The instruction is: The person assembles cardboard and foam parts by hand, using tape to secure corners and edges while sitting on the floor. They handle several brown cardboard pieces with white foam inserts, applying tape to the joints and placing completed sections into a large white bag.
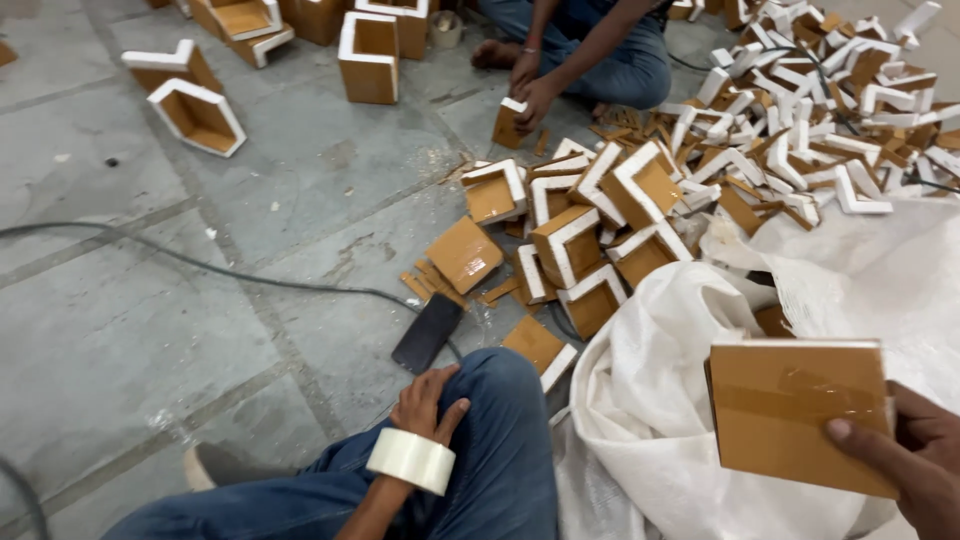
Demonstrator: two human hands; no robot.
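You sit on a grey stone floor (150, 330), and most of its far right corner is buried under a heap of L-shaped corner pieces (800, 110), white foam faced with brown card, spilling toward your knee. A big white woven sack (660, 400) lies crumpled along the floor's near right edge, just under your right hand, likely so that pieces can go in or out without a reach. Toward the far left corner stand several open box frames (200, 115), made of the same material and set well apart from the heap.

Across the heap, another person's hands (530, 85) grip a single piece against the floor.

Your right hand (915, 455) is closed on a flat brown cardboard-faced block (795, 410) above the sack, thumb across its face, pinching it by the edge so the taped face stays toward you. Your left hand (425, 405) rests loosely curled on your knee, holding nothing, with a roll of clear tape (410, 460) worn on the wrist like a bangle, which keeps it within reach. A dark phone (428, 332) lies on the floor just beyond that knee, touching a black cable (200, 265).
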